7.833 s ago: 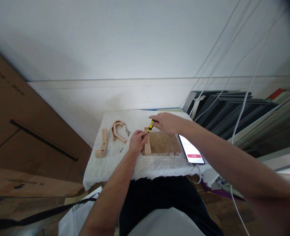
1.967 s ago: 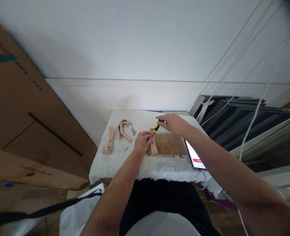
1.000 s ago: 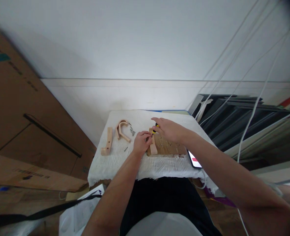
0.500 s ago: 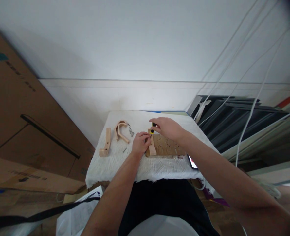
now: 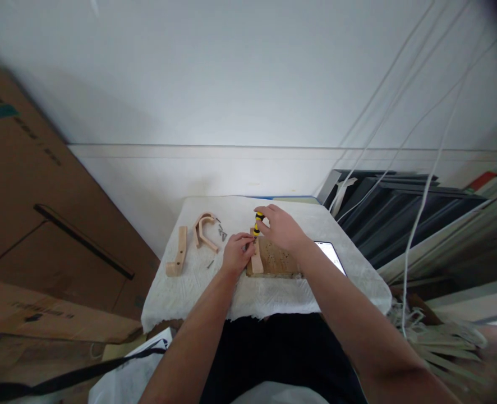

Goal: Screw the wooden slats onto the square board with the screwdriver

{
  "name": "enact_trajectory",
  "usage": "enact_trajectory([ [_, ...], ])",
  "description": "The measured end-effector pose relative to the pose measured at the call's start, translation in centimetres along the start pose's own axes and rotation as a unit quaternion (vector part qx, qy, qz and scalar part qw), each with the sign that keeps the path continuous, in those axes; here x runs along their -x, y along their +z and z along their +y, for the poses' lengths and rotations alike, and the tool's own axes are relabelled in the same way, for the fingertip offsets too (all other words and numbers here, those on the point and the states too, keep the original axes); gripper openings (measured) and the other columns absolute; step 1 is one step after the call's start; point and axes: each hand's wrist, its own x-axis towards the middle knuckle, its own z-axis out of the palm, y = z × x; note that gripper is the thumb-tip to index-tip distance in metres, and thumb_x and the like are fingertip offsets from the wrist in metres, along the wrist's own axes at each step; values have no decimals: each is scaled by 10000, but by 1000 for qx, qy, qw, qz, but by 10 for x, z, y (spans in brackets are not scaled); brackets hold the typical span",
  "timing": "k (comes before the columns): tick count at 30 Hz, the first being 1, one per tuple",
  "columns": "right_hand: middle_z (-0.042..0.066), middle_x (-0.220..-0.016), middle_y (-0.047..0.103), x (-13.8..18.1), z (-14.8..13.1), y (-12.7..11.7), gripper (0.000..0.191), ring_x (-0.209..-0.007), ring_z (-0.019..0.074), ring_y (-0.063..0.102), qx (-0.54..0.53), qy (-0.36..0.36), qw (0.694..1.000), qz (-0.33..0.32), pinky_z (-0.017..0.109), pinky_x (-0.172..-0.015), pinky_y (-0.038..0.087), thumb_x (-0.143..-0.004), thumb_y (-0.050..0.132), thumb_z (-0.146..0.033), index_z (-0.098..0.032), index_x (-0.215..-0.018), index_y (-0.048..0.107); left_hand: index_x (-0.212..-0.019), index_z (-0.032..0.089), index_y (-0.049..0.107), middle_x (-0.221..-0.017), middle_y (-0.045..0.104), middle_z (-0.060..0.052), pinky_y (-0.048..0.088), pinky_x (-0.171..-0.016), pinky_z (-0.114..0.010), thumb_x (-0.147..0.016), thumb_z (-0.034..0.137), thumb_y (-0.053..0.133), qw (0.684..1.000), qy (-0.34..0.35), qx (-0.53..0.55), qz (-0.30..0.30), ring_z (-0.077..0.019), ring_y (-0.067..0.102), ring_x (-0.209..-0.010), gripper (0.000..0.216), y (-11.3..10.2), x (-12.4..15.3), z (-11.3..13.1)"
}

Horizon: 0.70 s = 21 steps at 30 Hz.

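Observation:
My right hand [image 5: 281, 225] is closed round the handle of a yellow-and-black screwdriver [image 5: 258, 217], held upright with its tip down. Beneath the tip lies a pale wooden hook piece [image 5: 256, 262], set along the left end of a worn wooden board [image 5: 279, 259] dotted with small holes. My left hand [image 5: 237, 252] is closed at the left side of this piece, thumb and fingertips pressed to it close to the screwdriver's tip. Whether a screw sits between those fingertips is hidden.
On the white cloth [image 5: 206, 294] to the left lie a wooden hook [image 5: 182, 251], curved wooden hooks [image 5: 202, 230] and several loose screws [image 5: 222, 232]. A phone [image 5: 330, 255] lies right, partly behind my forearm. A large cardboard box [image 5: 63, 224] stands left; dark panels [image 5: 404, 207] lean right.
The right hand has shifted on the screwdriver, showing more of its yellow handle. The view has tilted slightly, and more of the phone shows. The left hand stays at the wooden piece.

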Motion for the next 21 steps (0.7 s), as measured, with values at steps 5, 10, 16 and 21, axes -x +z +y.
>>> enact_trajectory([
  [5, 103, -1230, 615, 11, 8, 18, 395, -1126, 201, 561, -161, -21, 985, 53, 367, -978, 422, -915, 395, -232, -204, -1285, 531, -845, 204, 725, -950, 707, -31, 510, -880, -340, -784, 105, 608, 1000, 6, 2, 0, -162, 633, -909, 165, -1, -1, -1],
  [10, 86, -1011, 656, 6, 16, 34, 261, -855, 180, 611, -214, 28, 971, 103, 322, -776, 501, -829, 578, -354, -186, -1027, 595, -850, 203, 725, -954, 707, -29, 506, -866, -338, -781, 107, 605, 1000, 16, -12, 1, -165, 632, -903, 169, 0, 0, -2],
  [16, 78, -1035, 635, 7, 20, 52, 384, -882, 182, 625, -324, 48, 941, 86, 337, -799, 510, -855, 532, -393, -210, -1187, 466, -848, 207, 731, -955, 711, -33, 510, -849, -330, -776, 95, 609, 1000, 11, -12, 4, -163, 631, -880, 181, 0, 2, 1],
  [21, 113, -1218, 590, 15, 26, 55, 397, -1070, 211, 575, -293, 12, 955, 53, 378, -915, 469, -928, 385, -356, -220, -1291, 464, -849, 204, 736, -958, 707, -37, 504, -834, -317, -774, 96, 612, 1000, 2, -10, 9, -162, 619, -867, 181, -1, 4, 2],
])
